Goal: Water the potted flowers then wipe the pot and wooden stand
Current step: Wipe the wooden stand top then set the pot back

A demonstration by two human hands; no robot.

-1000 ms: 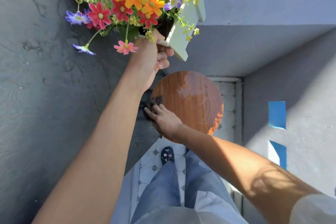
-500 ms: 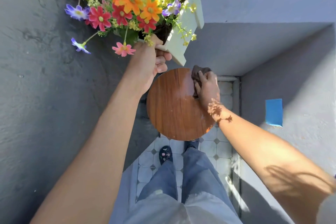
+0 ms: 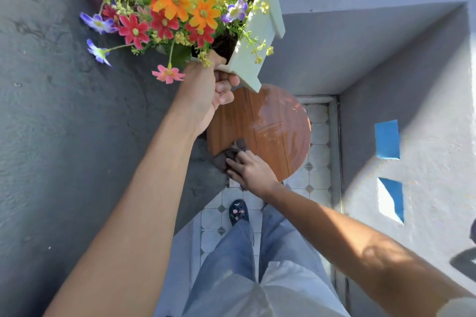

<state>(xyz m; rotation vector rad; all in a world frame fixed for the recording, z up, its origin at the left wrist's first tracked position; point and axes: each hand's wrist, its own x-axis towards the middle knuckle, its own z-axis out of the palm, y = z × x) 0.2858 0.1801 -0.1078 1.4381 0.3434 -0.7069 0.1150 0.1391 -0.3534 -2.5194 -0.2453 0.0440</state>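
My left hand (image 3: 208,95) grips the lower edge of a white wooden pot (image 3: 253,44) and holds it lifted and tilted above the stand. Orange, red, pink and purple flowers (image 3: 177,8) spill out of the pot to the left. Below it sits the round wooden stand (image 3: 273,126), its top glossy and streaked with wet patches on the right half. My right hand (image 3: 251,168) presses a dark brown cloth (image 3: 228,156) onto the near left edge of the stand top.
A dark grey wall (image 3: 64,123) fills the left side, close to the stand. A light grey wall (image 3: 425,110) with blue tape patches (image 3: 387,139) stands on the right. White tiled floor (image 3: 318,162) and my legs and a dark shoe (image 3: 238,211) lie below.
My right hand has swept the cloth from the far right edge of the stand top back to its near left edge. The lifted pot has stayed in my left hand.
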